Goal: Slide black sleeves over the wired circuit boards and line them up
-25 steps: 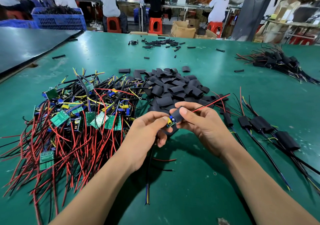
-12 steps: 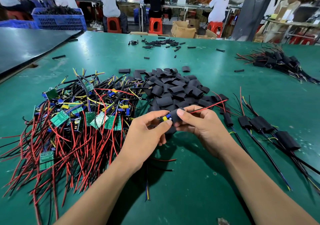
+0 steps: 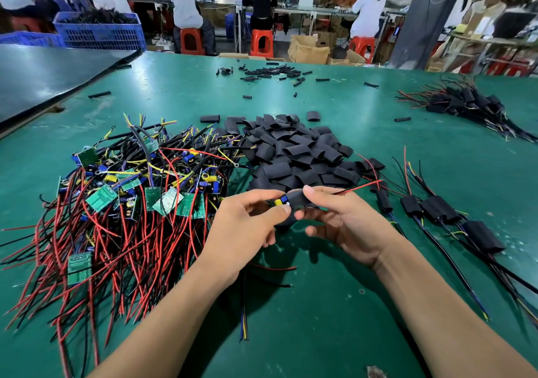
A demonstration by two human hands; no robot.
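Center of head view: left hand [image 3: 244, 226] pinches circuit board [image 3: 281, 202] at its exposed end; right hand [image 3: 343, 226] grips black sleeve [image 3: 300, 198], partly over the board. Sleeve pile [image 3: 294, 153] at 12 o'clock, unsleeved boards [image 3: 131, 197] at 9, sleeved units [image 3: 436, 211] at 3.

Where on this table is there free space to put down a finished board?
Bare mat lies near you, between the wired boards and the sleeved row; also beyond, between the sleeve pile and the far bundle. Left and centre are crowded.
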